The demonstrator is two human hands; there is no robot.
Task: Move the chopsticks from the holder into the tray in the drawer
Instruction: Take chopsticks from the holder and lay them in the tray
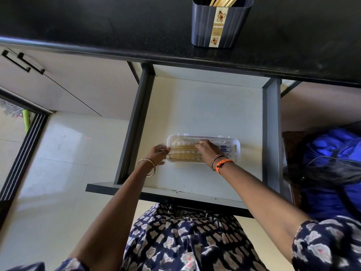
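- A good many chopsticks (184, 152) are already laid lengthwise in the clear tray (237, 151), which rests on the drawer (205, 106) floor toward the front edge.
- More chopsticks (222, 1) are seen standing in the dark holder (210, 26) on the black surface (97, 26) above, so the task is judged partly done, with at least one more batch left; how many remain cannot be told, since the holder's top is cut off by the frame.
- The right hand (207, 149) is placed over the middle of the tray, fingers bent down onto the sticks; whether its grip is clamped on any stick or merely pressing them level cannot be told.
- The left hand (158, 154) is set against the tray's left end, its fingers curled onto the rim, apparently to steady it.
- The tray is bounded by low walls on all sides, and the sticks nearly span its length, so little slack is left at either end.
- Open drawer floor is left behind the tray and on both sides; the dark side rails stand well apart from it.
- The overhanging edge of the surface projects above the drawer's back, and would have to be cleared on each reach up to the holder.
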